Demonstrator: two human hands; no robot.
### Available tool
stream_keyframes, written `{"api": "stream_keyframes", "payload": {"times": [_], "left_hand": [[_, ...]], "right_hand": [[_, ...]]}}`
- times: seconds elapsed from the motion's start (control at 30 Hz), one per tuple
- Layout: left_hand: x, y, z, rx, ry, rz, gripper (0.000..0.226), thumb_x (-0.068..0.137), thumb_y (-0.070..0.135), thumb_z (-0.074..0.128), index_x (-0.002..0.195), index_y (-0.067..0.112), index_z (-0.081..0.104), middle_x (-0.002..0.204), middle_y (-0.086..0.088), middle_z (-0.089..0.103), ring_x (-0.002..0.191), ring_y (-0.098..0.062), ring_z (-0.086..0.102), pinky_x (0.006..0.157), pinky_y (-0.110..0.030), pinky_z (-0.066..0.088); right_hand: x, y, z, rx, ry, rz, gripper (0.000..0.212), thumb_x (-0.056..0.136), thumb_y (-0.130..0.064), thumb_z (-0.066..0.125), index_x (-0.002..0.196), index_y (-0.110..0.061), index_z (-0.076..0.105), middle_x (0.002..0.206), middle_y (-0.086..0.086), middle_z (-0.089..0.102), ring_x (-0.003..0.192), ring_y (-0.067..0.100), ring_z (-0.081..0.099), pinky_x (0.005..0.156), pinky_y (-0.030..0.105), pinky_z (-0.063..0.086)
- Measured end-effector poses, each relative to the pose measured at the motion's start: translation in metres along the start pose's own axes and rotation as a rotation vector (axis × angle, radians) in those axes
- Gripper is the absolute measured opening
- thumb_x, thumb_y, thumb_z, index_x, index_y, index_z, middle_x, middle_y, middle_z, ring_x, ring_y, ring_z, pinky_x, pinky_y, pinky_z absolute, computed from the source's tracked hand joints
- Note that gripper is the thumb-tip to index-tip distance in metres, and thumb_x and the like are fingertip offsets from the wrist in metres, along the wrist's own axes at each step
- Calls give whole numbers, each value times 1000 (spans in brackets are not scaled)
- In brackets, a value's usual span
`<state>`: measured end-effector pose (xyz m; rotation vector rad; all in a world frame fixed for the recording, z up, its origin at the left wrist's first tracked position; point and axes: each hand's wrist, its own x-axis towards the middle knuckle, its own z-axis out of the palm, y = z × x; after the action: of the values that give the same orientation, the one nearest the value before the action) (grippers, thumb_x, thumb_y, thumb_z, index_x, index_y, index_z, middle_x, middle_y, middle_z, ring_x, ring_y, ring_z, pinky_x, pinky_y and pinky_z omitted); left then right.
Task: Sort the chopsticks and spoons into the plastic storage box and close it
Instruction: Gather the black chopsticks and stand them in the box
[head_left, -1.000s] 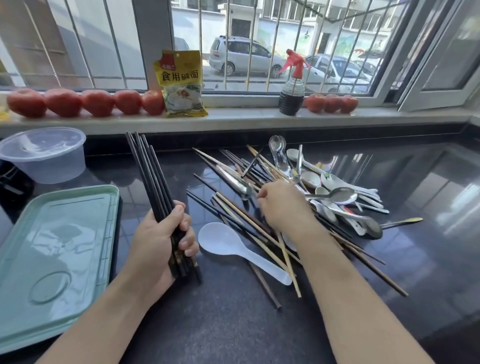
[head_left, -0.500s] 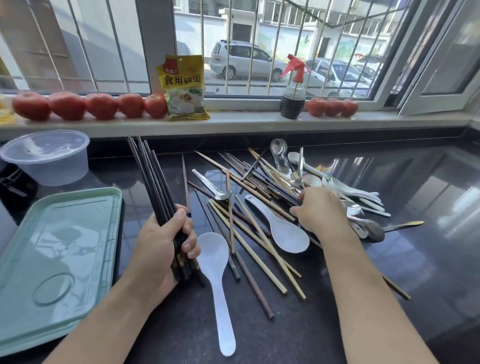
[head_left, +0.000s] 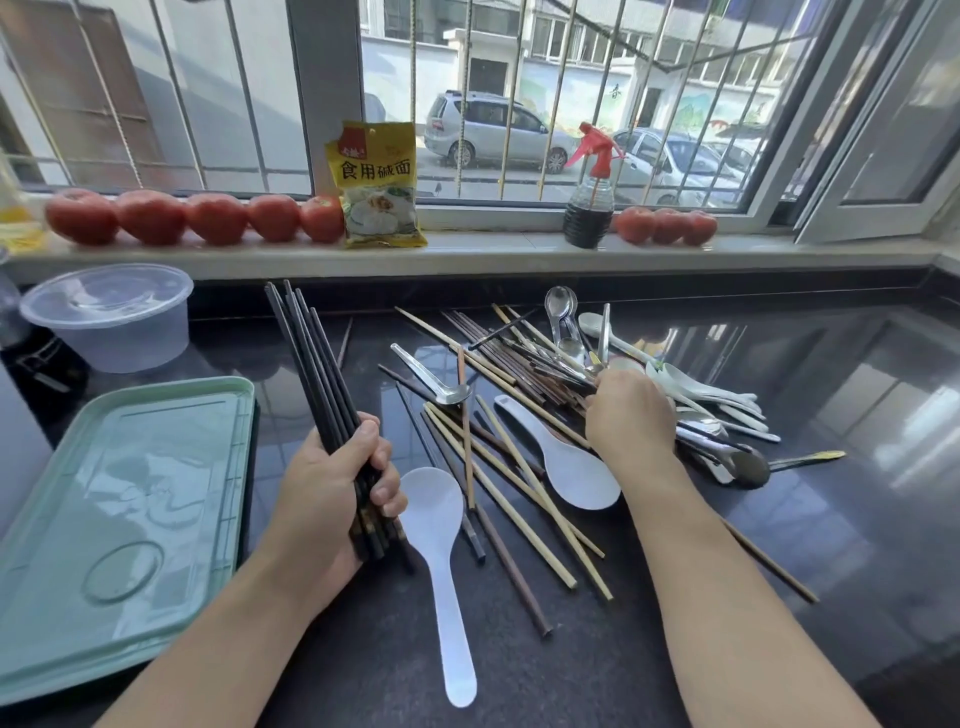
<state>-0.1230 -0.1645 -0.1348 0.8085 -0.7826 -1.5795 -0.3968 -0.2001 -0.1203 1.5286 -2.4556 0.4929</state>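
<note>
- Several black chopsticks (head_left: 317, 374), long and slim, stand bundled left of centre, tips fanning toward the upper left.
- Left hand (head_left: 332, 499) wraps its fingers tightly round their lower ends.
- Right hand (head_left: 631, 421), knuckles up at centre right, reaches into the mixed pile of chopsticks and spoons (head_left: 545, 374); its grasp is hidden.
- Pale green storage box (head_left: 119, 519) lies lower left.

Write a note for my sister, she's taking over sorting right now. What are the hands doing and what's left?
Left hand grips a bundle of black chopsticks.
Right hand reaches into the mixed pile; its fingers are hidden.
Green storage box sits at left, lid on.
Done: black chopsticks gathered.
Left: remaining chopsticks, white spoons, metal spoons, then box them and close it.
</note>
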Motion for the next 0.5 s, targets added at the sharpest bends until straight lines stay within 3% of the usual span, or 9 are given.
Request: {"api": "stream_keyframes", "payload": {"times": [0.1, 0.23, 0.37, 0.5], "left_hand": [[0, 0, 0, -3, 4, -6, 11, 106, 11, 50, 95, 14, 48, 67, -2, 44, 47, -15, 34, 40, -26, 34], [0, 1, 0, -12, -3, -9, 12, 106, 11, 50, 94, 15, 48, 67, -1, 45, 48, -15, 35, 40, -26, 35], [-1, 3, -1, -23, -8, -11, 12, 105, 11, 51, 94, 14, 48, 68, -1, 45, 48, -15, 35, 41, -26, 35], [0, 6, -3, -34, -5, -7, 9, 105, 12, 51, 96, 14, 50, 71, -3, 49, 49, -15, 36, 41, -27, 36]], "right_hand": [[1, 5, -2, 73, 14, 29, 15, 90, -8, 65, 104, -9, 59, 102, 9, 61, 96, 33, 60, 73, 36, 41], [-3, 15, -14, 71, 10, 32, 10, 92, -5, 56, 94, -15, 56, 94, 11, 64, 85, 32, 55, 70, 34, 38], [-9, 15, -33, 139, 1, -31, 15, 99, -13, 50, 85, -13, 47, 79, 7, 51, 84, 35, 55, 69, 37, 37], [-14, -2, -45, 546, -85, -138, 24, 103, -15, 45, 82, -7, 53, 68, 1, 50, 63, 19, 44, 56, 36, 32]]}}
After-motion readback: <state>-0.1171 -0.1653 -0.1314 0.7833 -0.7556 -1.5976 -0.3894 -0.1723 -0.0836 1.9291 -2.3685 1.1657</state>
